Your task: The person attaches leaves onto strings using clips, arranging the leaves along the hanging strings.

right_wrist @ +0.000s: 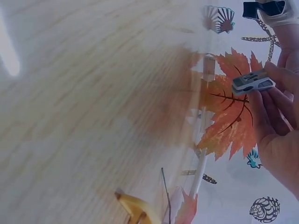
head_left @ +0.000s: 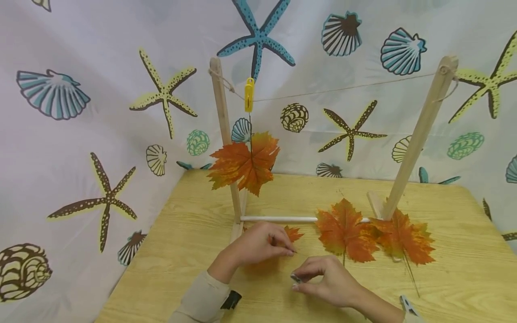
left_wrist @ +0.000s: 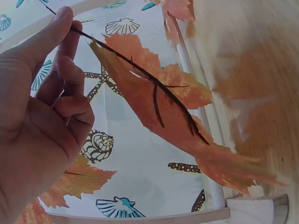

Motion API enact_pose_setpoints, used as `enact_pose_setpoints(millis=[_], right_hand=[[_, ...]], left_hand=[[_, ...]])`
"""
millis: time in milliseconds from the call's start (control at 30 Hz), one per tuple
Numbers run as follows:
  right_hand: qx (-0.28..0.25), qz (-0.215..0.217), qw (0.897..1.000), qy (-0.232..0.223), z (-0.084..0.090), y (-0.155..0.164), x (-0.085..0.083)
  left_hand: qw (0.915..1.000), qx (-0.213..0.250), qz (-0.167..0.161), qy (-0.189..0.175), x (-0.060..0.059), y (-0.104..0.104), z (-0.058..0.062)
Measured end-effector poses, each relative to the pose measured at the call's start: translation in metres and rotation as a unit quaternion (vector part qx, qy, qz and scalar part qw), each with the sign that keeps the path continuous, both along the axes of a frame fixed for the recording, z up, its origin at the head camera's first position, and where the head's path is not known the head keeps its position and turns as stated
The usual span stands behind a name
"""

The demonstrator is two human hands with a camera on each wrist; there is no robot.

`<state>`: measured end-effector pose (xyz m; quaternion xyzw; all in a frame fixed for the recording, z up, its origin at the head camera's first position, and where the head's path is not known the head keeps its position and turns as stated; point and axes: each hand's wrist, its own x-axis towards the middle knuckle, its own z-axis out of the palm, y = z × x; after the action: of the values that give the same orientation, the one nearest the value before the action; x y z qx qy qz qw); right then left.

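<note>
My left hand (head_left: pixel 264 244) pinches the thin dark stem of an orange maple leaf (left_wrist: pixel 140 88) between thumb and forefinger. In the head view that hand covers most of the leaf, with an orange tip showing behind the fingers. Just to the right, my right hand (head_left: pixel 329 280) holds a grey clothespin (right_wrist: pixel 252 83) by thumb and fingertips, close to the stem but apart from it. A second maple leaf (head_left: pixel 246 161) hangs from a string (head_left: pixel 343 89) by a yellow clothespin (head_left: pixel 249 95).
The string spans a left wooden post (head_left: pixel 222 107) and a right wooden post (head_left: pixel 420 134), joined low down by a white rod (head_left: pixel 278 219). Two leaves lie on the table's right: one leaf (head_left: pixel 345 231), another leaf (head_left: pixel 405 237). Another grey clothespin (head_left: pixel 409 305) lies near my right wrist.
</note>
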<state>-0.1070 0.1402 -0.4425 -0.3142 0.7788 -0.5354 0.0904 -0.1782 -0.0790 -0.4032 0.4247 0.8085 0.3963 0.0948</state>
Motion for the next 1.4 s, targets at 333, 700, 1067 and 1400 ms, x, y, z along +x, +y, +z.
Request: enact_pose_setpoints(millis=[333, 700, 1067, 1400], right_hand=[[0.012, -0.010, 1.000, 0.000, 0.031, -0.006, 0.006], [0.005, -0.004, 1.000, 0.011, 0.002, 0.001, 0.000], [0.028, 0.005, 1.000, -0.005, 0.016, 0.002, -0.008], [0.021, -0.020, 0.999, 0.020, 0.028, 0.007, -0.012]], left_hand=[[0.9993, 0.011, 0.013, -0.033, 0.007, 0.004, 0.030], [0.9963, 0.018, 0.070, -0.047, 0.002, 0.005, 0.027], [0.9849, 0.036, 0.136, -0.100, 0.008, 0.006, 0.053], [0.9844, 0.042, 0.153, -0.075, -0.006, 0.006, 0.039]])
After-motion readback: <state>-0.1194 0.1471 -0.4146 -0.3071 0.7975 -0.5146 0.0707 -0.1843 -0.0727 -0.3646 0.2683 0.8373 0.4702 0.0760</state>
